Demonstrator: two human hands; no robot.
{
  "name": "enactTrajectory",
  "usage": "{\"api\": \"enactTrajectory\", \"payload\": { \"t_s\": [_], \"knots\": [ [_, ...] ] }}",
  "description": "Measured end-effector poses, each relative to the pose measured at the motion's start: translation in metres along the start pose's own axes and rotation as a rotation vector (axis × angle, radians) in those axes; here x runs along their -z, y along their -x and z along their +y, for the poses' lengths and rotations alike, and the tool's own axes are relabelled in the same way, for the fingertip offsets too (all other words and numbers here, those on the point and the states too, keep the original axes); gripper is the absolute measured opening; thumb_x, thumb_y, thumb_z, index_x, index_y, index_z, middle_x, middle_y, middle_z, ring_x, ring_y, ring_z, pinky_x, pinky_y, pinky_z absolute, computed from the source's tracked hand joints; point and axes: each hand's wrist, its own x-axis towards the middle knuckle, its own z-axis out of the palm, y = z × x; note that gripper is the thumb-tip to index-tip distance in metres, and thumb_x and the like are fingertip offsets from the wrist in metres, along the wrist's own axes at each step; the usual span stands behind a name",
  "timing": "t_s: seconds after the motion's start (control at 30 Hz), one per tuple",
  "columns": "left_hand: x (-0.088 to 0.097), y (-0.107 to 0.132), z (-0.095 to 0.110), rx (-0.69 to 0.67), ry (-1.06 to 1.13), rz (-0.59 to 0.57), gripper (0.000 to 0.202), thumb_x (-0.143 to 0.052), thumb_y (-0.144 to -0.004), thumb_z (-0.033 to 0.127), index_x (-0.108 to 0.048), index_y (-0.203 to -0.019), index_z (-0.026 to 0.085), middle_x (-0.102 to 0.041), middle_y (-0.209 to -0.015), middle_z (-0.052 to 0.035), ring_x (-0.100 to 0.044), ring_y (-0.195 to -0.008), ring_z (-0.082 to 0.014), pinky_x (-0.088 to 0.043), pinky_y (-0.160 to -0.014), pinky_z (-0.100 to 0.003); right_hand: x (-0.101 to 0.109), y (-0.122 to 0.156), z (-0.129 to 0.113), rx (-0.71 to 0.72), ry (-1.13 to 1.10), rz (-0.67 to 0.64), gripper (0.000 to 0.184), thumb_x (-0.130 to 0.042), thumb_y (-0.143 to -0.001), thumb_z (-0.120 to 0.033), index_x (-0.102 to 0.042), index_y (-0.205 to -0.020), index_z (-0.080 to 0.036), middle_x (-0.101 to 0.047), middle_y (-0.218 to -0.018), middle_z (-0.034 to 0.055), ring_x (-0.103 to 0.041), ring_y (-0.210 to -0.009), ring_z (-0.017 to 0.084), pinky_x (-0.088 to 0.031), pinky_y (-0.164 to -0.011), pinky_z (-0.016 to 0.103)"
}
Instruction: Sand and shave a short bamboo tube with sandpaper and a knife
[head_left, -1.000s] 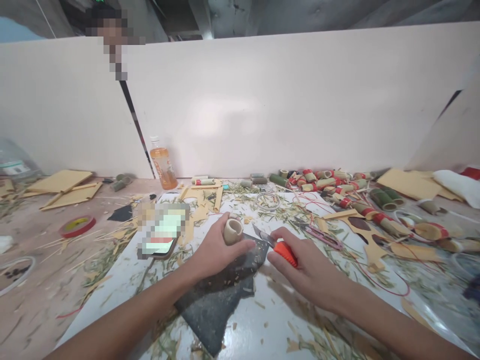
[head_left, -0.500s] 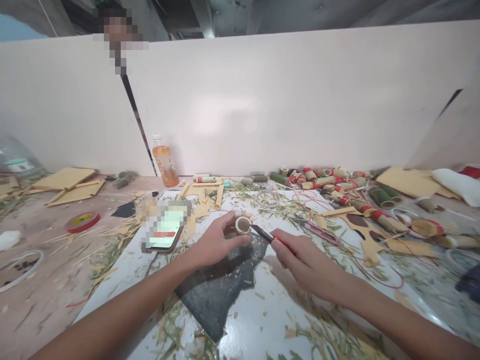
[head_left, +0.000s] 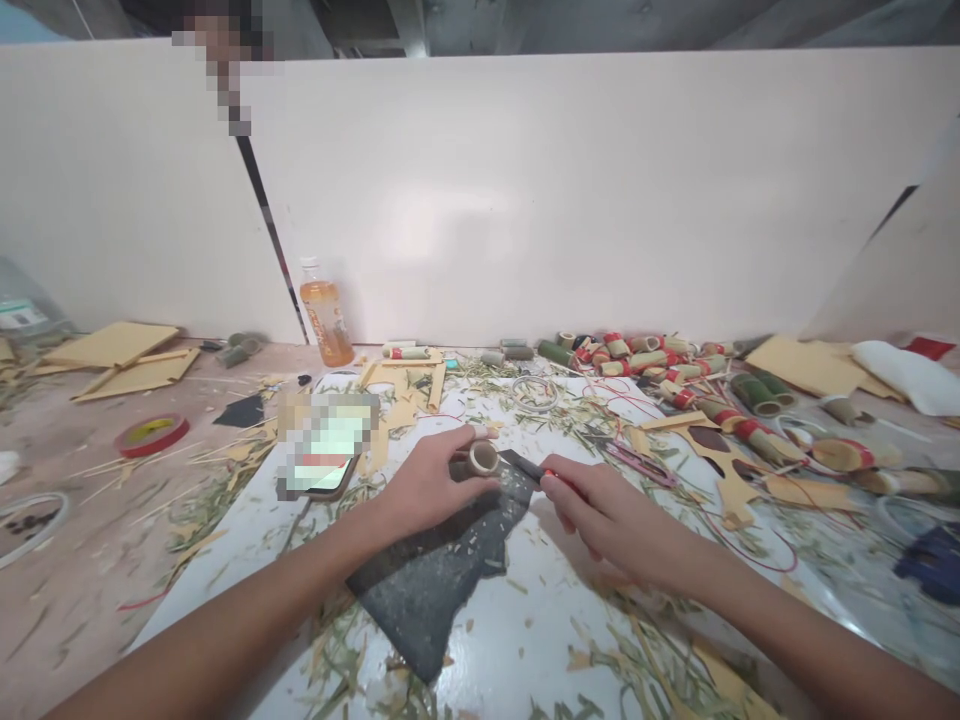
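A short hollow bamboo tube [head_left: 484,459] is gripped between the thumb and fingers of my left hand [head_left: 435,478], its open end facing me. My right hand [head_left: 596,505] is closed round the red and black handle of a utility knife [head_left: 527,467]. The blade points left and lies close beside the tube's rim; whether it touches cannot be made out. Beneath both hands lies a torn dark grey sheet [head_left: 442,590] on a white board [head_left: 495,680], with bamboo shavings scattered over it.
Left of my hands lies a phone [head_left: 326,455], with a red tape roll [head_left: 151,435] farther left. An orange drink bottle [head_left: 326,320] stands by the white partition [head_left: 562,200]. Bamboo pieces with red bands [head_left: 649,362] are heaped at the back right, near a pink cutter [head_left: 641,463].
The view has shifted slightly, so most things sit a little lefter. The knife blade appears turned a little against the tube; both hands keep their holds.
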Motion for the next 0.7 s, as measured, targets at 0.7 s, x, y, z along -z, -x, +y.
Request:
{"api": "enactTrajectory", "payload": {
  "t_s": [0.7],
  "knots": [
    [0.011,-0.002,0.003,-0.006,-0.078,-0.087,0.028,-0.069,-0.076,0.026,-0.070,-0.103,0.022,-0.066,-0.122,-0.0034,-0.065,-0.106,-0.0223,-0.051,-0.093,-0.034,0.005,0.000,-0.001,-0.019,0.006,-0.065,0.038,-0.027,-0.101,-0.039,-0.044,-0.072,-0.021,-0.051,-0.065,-0.0013,-0.047,-0.061,0.015,-0.033,-0.058,0.028]
  ]
}}
